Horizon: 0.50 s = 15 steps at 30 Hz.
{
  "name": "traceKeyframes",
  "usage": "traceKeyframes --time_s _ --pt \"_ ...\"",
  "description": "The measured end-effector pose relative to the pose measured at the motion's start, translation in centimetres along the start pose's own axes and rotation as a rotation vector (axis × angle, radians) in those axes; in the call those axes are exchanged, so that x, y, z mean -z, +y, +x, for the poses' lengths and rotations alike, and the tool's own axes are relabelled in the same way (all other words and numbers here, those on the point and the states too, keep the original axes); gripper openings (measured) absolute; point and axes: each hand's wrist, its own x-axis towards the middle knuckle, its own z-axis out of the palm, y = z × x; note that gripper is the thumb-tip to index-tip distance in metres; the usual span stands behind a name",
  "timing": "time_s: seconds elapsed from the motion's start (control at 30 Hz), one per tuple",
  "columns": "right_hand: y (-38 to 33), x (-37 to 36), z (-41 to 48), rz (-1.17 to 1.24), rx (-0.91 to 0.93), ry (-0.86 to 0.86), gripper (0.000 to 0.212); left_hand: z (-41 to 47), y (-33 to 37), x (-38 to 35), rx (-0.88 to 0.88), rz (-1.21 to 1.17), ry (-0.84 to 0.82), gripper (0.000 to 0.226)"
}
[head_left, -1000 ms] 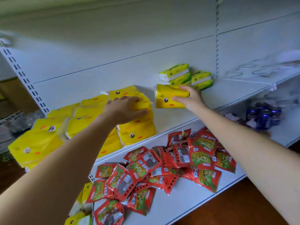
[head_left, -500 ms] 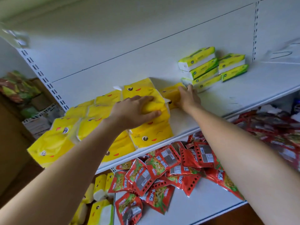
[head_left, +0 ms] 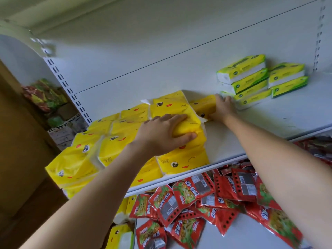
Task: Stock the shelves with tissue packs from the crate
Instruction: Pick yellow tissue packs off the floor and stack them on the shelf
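Note:
Yellow tissue packs with cartoon faces [head_left: 115, 151] lie stacked in rows on the left of the white shelf [head_left: 269, 121]. My left hand [head_left: 161, 135] grips the top pack of the front right stack [head_left: 188, 126], fingers over it and thumb at its front. My right hand [head_left: 221, 109] holds another yellow pack [head_left: 203, 106] at the back of the shelf, pressed against the right side of the yellow stacks. More yellow packs [head_left: 120, 236] show below the shelf at the lower left; the crate itself is hidden.
Green and white tissue packs [head_left: 251, 78] are stacked at the back right of the same shelf. Red snack packets [head_left: 197, 203] cover the shelf below. A brown cardboard box [head_left: 18, 159] stands at the left. Bare shelf lies between the yellow and green stacks.
My right hand has carried its yellow pack left and back, up against the yellow stacks. My left hand has stayed on the top pack. The view has swung left.

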Motion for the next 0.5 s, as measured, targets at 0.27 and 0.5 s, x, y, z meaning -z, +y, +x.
traceKeyframes --time_s 0.27,0.5 --pt "-0.4 5.5 -3.7 0.018 0.319 0.086 0.064 -1.4 -0.2 1.0 0.029 -0.196 0.087 0.081" --pt "-7.4 8.3 -9.6 0.049 0.469 0.038 0.053 -5.6 -5.4 1.7 0.095 -0.209 0.198 0.065"
